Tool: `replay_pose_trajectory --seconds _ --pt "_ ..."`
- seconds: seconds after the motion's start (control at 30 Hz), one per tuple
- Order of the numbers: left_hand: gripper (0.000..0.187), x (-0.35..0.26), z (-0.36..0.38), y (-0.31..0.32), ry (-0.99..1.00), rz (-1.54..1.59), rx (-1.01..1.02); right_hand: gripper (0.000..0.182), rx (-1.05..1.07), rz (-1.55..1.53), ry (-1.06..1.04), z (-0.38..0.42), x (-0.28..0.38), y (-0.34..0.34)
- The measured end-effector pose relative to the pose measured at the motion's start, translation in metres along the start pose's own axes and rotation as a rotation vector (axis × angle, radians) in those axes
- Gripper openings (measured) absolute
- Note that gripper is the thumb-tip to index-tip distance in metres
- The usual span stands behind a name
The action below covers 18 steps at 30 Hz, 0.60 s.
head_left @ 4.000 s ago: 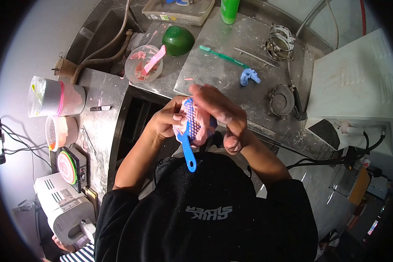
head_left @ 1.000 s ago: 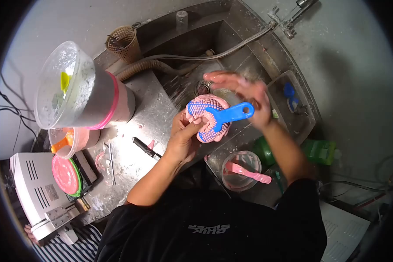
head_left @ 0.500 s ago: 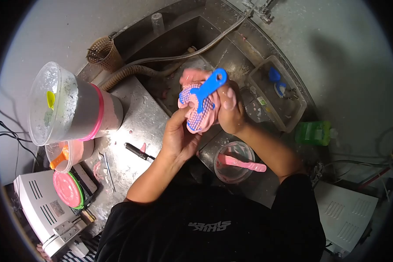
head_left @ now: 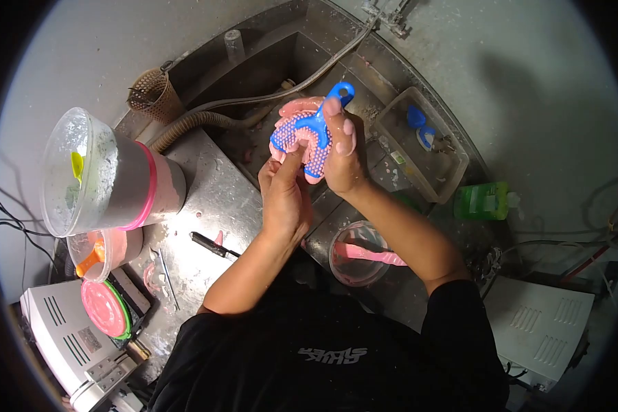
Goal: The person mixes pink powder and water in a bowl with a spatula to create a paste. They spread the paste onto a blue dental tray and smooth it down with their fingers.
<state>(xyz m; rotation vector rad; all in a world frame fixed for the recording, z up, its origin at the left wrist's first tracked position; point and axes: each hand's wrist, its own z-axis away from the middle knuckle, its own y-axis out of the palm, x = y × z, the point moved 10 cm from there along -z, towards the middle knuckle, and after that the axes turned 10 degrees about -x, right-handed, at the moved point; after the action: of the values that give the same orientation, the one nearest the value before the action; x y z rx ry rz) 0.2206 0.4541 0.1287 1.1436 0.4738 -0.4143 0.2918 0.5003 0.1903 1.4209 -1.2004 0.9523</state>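
A blue perforated dental tray (head_left: pixel 314 123) with a looped handle is held up in front of me, its perforated face toward me. Pink paste pokes through its holes and bulges around its rim. My right hand (head_left: pixel 343 154) grips the tray from the right side, thumb near the handle, with pink smears on the fingers. My left hand (head_left: pixel 286 182) pinches at the tray's lower left edge, its thumb against the pink material. Below them, a clear bowl (head_left: pixel 343 269) holds a pink-coated spatula (head_left: pixel 374 255).
Large clear tub (head_left: pixel 113 185) and smaller tub with orange scoop (head_left: pixel 90 261) at left. Black-handled knife (head_left: pixel 209 242) on the metal counter (head_left: pixel 216 178). Behind are a sink, hose (head_left: pixel 199 122) and mesh basket (head_left: pixel 156 95). Right: plastic bin (head_left: pixel 453 172), green bottle (head_left: pixel 481 201).
The tray has turned and shifted slightly left in my hands, so its arch shows more clearly. My left fingers have moved to its lower edge. The whole view has shifted a little.
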Motion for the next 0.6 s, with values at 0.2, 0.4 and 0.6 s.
replay_pose_trajectory --seconds 0.2,0.4,0.6 --pt "0.028 0.017 0.015 -0.003 -0.074 -0.116 0.089 0.065 0.371 -0.083 0.007 0.009 0.009 0.001" --pt "0.028 0.037 0.042 0.011 -0.104 -0.143 0.128 0.054 0.211 -0.054 0.120 0.031 0.016 -0.033" --pt "0.025 0.072 0.102 0.042 -0.125 -0.155 0.242 0.043 -0.217 0.162 -0.396 0.104 0.099 -0.102"
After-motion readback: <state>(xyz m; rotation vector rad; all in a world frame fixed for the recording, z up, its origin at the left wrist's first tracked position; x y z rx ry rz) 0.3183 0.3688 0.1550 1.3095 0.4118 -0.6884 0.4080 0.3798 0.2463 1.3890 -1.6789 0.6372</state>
